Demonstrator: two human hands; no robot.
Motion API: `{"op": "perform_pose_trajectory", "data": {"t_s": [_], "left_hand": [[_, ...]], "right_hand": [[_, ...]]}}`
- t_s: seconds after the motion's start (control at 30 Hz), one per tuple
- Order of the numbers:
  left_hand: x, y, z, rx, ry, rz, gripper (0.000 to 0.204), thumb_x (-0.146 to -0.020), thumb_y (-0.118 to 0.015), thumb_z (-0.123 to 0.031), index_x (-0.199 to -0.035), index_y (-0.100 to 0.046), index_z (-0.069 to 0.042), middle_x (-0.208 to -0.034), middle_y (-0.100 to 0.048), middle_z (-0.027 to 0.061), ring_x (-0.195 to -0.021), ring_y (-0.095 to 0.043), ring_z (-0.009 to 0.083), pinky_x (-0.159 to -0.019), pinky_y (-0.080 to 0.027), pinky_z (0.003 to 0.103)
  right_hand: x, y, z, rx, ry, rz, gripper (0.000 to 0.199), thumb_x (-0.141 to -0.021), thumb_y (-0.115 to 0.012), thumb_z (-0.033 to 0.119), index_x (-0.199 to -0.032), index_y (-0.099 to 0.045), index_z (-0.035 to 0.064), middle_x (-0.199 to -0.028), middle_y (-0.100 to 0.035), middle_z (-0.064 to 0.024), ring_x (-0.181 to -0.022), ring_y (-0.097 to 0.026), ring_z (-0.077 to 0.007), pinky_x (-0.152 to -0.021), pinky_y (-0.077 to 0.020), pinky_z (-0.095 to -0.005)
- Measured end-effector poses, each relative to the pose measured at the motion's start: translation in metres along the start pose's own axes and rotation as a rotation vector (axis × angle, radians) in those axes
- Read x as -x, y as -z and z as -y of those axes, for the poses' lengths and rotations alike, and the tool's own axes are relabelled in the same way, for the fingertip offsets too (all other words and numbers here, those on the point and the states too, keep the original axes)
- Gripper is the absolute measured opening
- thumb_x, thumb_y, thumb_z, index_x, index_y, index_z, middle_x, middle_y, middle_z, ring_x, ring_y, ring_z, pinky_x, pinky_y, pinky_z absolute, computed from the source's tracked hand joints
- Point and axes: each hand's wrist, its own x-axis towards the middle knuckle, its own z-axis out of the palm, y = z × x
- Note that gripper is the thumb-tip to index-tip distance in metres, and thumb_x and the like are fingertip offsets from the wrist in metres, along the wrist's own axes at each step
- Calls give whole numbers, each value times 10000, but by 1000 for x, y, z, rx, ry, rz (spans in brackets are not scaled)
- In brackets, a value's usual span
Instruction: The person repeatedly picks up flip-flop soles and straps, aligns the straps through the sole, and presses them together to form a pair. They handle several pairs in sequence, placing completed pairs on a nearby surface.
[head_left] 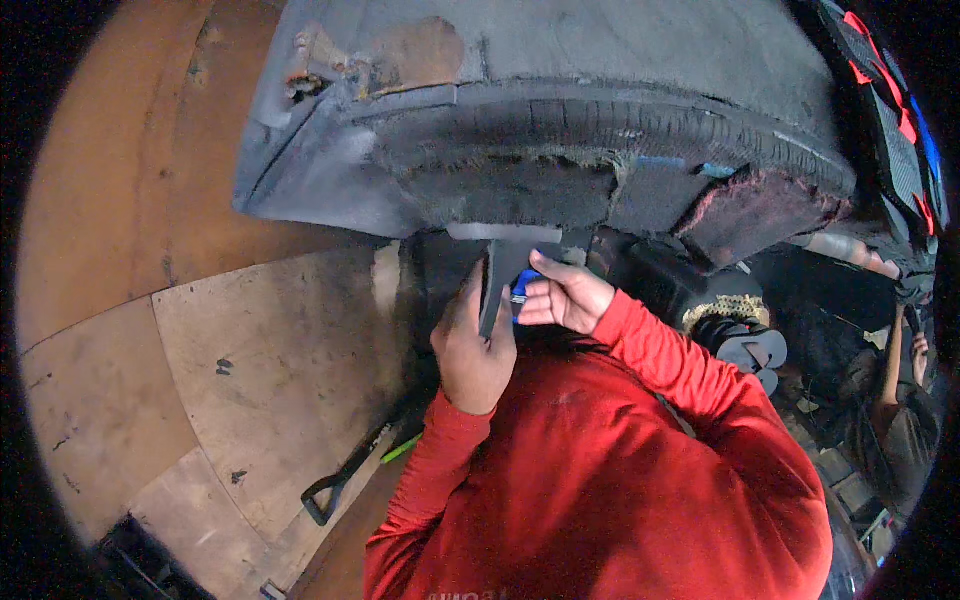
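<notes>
My left hand (473, 355) grips a dark grey flat slab (512, 262) from below, its thumb and fingers on either side. The slab stands roughly upright in front of my chest, close to the edge of a worn bench. My right hand (572, 298) is closed at the slab's right side, with its thumb raised and fingers curled. At those fingertips is a small blue piece (522, 284) with a pale mark; its kind cannot be made out. Part of it is hidden by my fingers and the slab.
The bench's padded, frayed edge (520, 190) runs across in front of me. Grey flip-flops (755, 350) are piled to my right. Dark footwear with red and blue straps (895, 110) lines the far right, near another person's hand (919, 355). A black-handled tool (322, 498) lies at left on wooden boards (270, 360).
</notes>
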Motion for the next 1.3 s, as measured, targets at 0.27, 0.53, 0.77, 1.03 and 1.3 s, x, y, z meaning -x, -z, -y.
{"op": "perform_pose_trajectory", "data": {"t_s": [0.27,0.53,0.77,1.03,1.3], "left_hand": [[-9,-3,-2,-136,-262,-227,389,-944,-630,-197,-1261,-589,26,-1160,-665,218,-1012,-676,275,-873,-509,357],[-38,-23,13,21,99,64,300,-934,-645,-189,-1150,-640,19,-912,-724,150,-822,-683,178,-732,-512,314],[-1,-7,-1,116,-39,-216,347,-892,-642,-72,-1222,-618,30,-1006,-697,231,-915,-720,270,-754,-537,342],[26,10,-14,197,-123,-345,397,-876,-629,-1,-1269,-590,41,-1150,-670,231,-1024,-691,268,-853,-529,332],[83,30,-2,84,-41,-276,403,-938,-599,-62,-1306,-534,88,-1233,-639,188,-1111,-616,209,-971,-454,320]], "right_hand": [[-12,-4,-7,-67,44,48,406,-970,-576,413,-1161,-564,56,-1092,-678,-180,-972,-698,-272,-869,-572,-406],[21,4,-11,-96,-85,-240,576,-904,-619,537,-1204,-523,55,-1094,-658,-170,-978,-685,-276,-871,-570,-407],[8,-14,8,27,-21,-15,433,-936,-612,458,-1084,-603,51,-1010,-701,-151,-924,-704,-250,-858,-562,-403],[11,-48,18,140,99,40,319,-958,-628,285,-1131,-443,91,-953,-703,-151,-849,-723,-258,-798,-594,-421],[28,-68,1,238,199,77,387,-944,-648,178,-1246,-414,115,-1020,-690,-93,-830,-719,-226,-763,-604,-369]]}}
